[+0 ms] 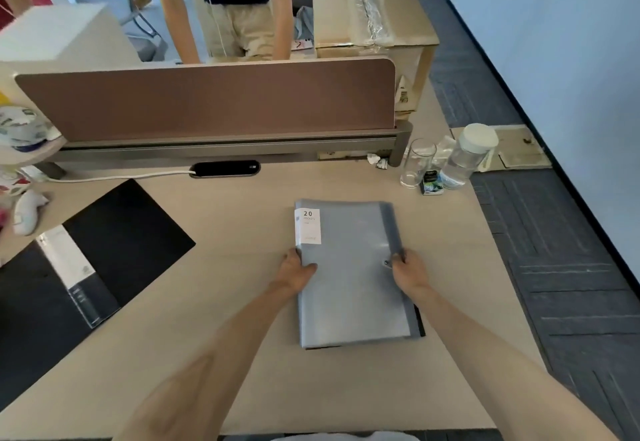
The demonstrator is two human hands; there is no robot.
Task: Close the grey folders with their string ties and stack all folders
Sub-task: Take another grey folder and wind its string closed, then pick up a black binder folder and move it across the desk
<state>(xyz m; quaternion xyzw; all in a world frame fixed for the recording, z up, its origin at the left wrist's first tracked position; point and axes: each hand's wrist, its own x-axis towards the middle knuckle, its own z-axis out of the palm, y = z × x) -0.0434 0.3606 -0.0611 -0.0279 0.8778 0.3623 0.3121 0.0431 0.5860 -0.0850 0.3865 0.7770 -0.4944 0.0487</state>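
Grey folder lies closed on the desk, gripped at both long edges about midway along. From the head camera, the left hand clamps its left edge, thumb on the cover and the other fingers tucked out of sight beneath. The right hand pinches the right edge, fingertips pressed together just beside the small tie button; whether the string is wound round it is too small to tell. A dark edge shows under the folder's near right corner, so it probably sits on another folder already, squared into a stack. Well to the left of the left hand, a black folder lies open and apart. Judging from this, the stacking is under way; the black folder is left to shut and add.
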